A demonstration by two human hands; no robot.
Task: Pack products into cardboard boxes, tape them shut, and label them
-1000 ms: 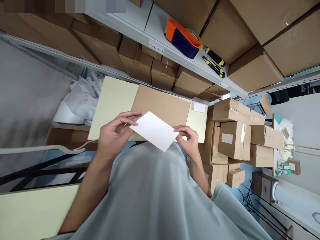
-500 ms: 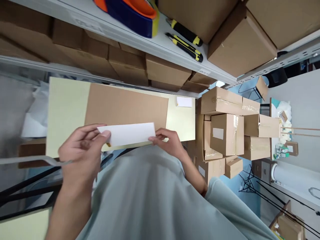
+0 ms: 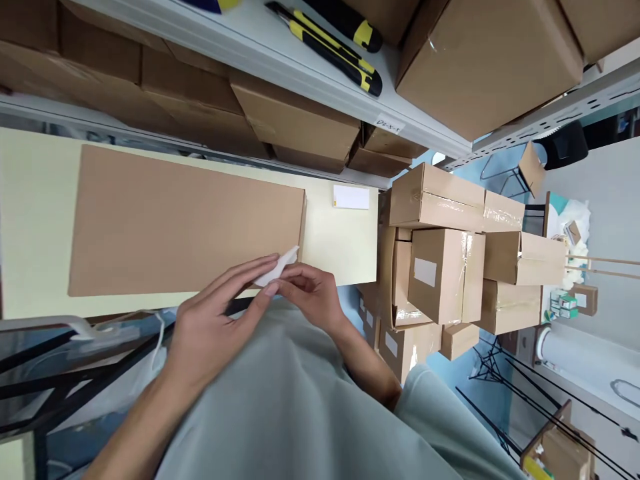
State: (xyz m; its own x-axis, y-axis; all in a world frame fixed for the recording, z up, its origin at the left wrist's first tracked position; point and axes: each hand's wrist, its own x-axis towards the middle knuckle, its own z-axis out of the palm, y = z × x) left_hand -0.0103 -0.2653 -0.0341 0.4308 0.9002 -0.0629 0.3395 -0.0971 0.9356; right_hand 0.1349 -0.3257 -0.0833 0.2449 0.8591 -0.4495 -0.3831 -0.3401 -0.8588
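Observation:
A white paper slip (image 3: 278,268) is bent between my two hands, above the front edge of the pale yellow tabletop (image 3: 340,250). My left hand (image 3: 225,307) has it between the thumb and long straight fingers. On the slip's right side, my right hand (image 3: 314,297) pinches it with thumb and bent fingers. Just behind both hands lies a long, low brown cardboard box (image 3: 185,223). Further right on the tabletop rests a small white stack of slips (image 3: 351,197) with a yellow mark at its corner.
Overhead, a grey metal shelf (image 3: 240,40) carries a yellow-and-black box cutter (image 3: 330,50), a second cutter (image 3: 345,20) and large cartons (image 3: 480,73). More cartons (image 3: 300,120) fill the level below. Stacked cardboard boxes (image 3: 430,273) stand right of the table.
Earlier the slip was stretched flat between my hands; now it is bent and my hands are close together. My left hand has come right. The view has shifted, showing more of the brown box.

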